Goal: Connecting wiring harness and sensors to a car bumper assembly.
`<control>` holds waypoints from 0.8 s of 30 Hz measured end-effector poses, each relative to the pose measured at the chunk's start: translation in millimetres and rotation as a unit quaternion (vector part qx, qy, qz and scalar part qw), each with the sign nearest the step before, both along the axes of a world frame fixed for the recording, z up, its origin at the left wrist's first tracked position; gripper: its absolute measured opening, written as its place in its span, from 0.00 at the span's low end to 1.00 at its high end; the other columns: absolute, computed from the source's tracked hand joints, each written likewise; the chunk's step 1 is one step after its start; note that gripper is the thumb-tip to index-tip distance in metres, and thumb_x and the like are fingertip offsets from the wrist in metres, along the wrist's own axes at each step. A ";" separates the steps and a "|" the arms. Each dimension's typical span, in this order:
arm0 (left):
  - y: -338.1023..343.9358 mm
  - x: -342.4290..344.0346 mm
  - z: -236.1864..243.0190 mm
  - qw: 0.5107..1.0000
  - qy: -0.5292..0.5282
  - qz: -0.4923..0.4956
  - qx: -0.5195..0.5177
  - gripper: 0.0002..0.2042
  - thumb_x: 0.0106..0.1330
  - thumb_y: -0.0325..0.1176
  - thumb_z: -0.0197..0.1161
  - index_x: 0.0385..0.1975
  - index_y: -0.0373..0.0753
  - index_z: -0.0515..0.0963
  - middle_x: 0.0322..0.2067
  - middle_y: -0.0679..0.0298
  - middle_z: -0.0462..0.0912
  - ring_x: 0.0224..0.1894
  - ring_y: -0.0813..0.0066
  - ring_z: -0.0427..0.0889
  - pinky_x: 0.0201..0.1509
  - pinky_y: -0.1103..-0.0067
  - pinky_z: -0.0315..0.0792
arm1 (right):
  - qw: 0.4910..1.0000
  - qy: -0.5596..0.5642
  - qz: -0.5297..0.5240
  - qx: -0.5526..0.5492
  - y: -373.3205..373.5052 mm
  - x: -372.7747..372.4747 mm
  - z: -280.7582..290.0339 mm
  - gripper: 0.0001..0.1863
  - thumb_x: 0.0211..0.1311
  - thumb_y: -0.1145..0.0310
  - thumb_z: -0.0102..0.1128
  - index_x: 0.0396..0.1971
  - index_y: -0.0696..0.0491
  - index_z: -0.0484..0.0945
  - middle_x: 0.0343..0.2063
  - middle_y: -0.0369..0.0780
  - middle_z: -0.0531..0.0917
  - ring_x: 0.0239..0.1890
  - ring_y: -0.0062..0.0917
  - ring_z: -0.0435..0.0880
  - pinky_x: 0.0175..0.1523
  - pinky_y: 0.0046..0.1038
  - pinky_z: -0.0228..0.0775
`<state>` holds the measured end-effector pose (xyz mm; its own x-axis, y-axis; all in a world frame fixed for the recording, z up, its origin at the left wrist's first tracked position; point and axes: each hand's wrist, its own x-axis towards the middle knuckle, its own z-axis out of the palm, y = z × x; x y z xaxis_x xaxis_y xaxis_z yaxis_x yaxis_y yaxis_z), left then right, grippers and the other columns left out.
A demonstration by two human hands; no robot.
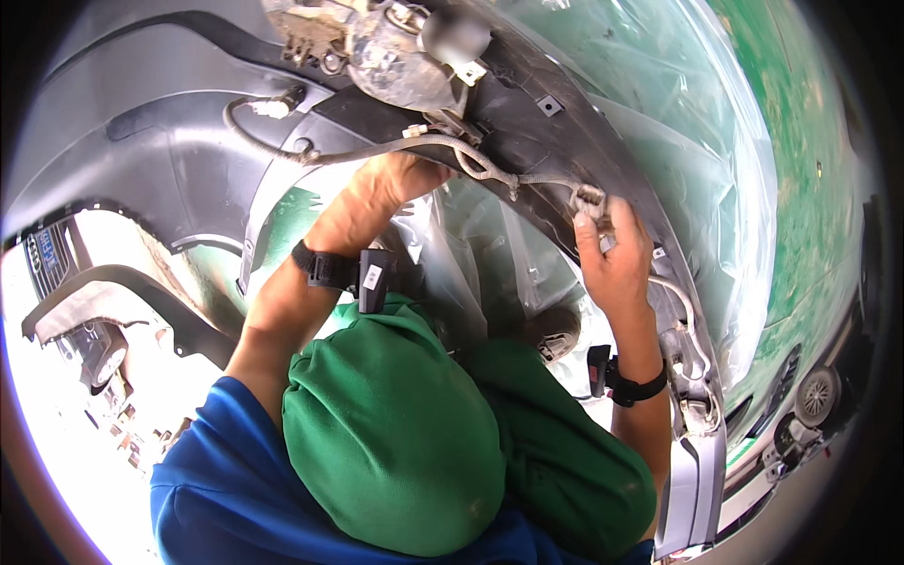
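One grey connector [590,200] at two o'clock, seemingly unmated, is pinched in the right hand [617,252]; left hand [397,177] at eleven, grip hidden, cannot tell; wiring harness's [381,148] white plug [274,108] near ten looks seated.

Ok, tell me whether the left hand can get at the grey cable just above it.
Probably yes: the grey cable runs right by the left hand, with nothing visible between them. Its fingertips are hard to make out near the dark panel, so they may need repositioning.
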<state>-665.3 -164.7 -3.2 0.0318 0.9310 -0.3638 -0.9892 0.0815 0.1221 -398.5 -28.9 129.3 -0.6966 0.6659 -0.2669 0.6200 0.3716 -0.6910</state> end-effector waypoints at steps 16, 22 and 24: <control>-24.3 -32.1 65.2 0.941 0.189 -0.235 -0.152 0.20 0.75 0.37 0.58 0.63 0.38 0.71 0.53 0.60 0.83 0.50 0.74 0.82 0.55 0.77 0.75 | 0.956 -0.108 0.244 0.121 -16.0 -132.6 -42.1 0.19 0.62 0.62 0.65 0.43 0.60 0.71 0.40 0.54 0.81 0.48 0.49 0.80 0.53 0.46 0.72; -27.9 -36.9 110.0 0.897 0.325 -0.291 -0.068 0.31 0.71 0.49 0.63 0.67 0.35 0.67 0.55 0.58 0.80 0.54 0.70 0.80 0.54 0.76 0.74 | 0.980 0.027 0.161 0.114 -0.1 -105.3 -10.4 0.11 0.62 0.69 0.60 0.40 0.55 0.70 0.36 0.54 0.80 0.33 0.55 0.81 0.40 0.50 0.76; -21.7 -34.0 124.6 0.892 0.355 -0.274 -0.058 0.32 0.72 0.50 0.62 0.67 0.34 0.67 0.55 0.58 0.80 0.54 0.70 0.80 0.54 0.76 0.74 | 0.982 0.045 0.102 0.154 13.6 -109.6 -7.0 0.10 0.61 0.72 0.62 0.37 0.55 0.69 0.31 0.51 0.81 0.32 0.53 0.82 0.37 0.47 0.76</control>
